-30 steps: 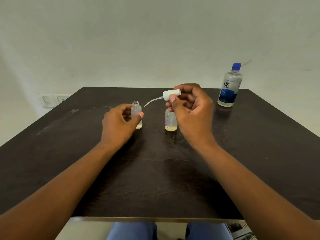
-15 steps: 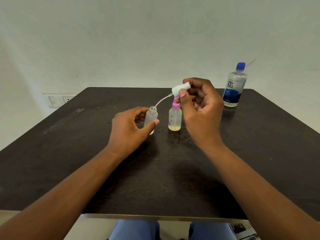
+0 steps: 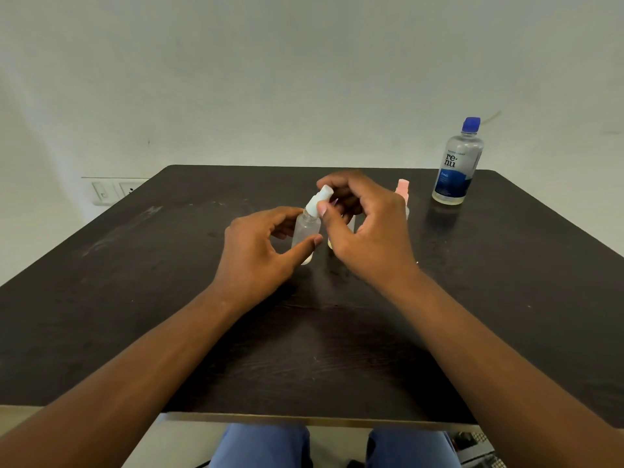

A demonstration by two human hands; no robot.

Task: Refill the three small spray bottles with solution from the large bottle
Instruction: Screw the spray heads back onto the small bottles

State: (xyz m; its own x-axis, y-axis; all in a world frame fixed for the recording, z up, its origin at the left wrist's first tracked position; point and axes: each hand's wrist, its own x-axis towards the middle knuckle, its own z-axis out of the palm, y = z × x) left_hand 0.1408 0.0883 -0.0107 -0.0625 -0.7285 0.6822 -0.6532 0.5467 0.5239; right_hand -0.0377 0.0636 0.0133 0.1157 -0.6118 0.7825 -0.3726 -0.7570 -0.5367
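Spray head going onto a small bottle at frame centre.

On the dark wooden tabletop (image 3: pixel 135 298), the left hand (image 3: pixel 256 251) gripped the small clear plastic spray bottle (image 3: pixel 305 231) upright, steadying it while the right hand (image 3: pixel 364 228) pinched its white pump cap (image 3: pixel 319 201). Upper right stood the large blue-capped solution bottle (image 3: pixel 457 163), closed; a pink-capped small bottle (image 3: pixel 403 190) was partly hidden behind the right hand.

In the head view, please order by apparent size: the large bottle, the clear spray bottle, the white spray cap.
1. large bottle
2. clear spray bottle, although it is nearer the camera
3. white spray cap, partly hidden by fingers
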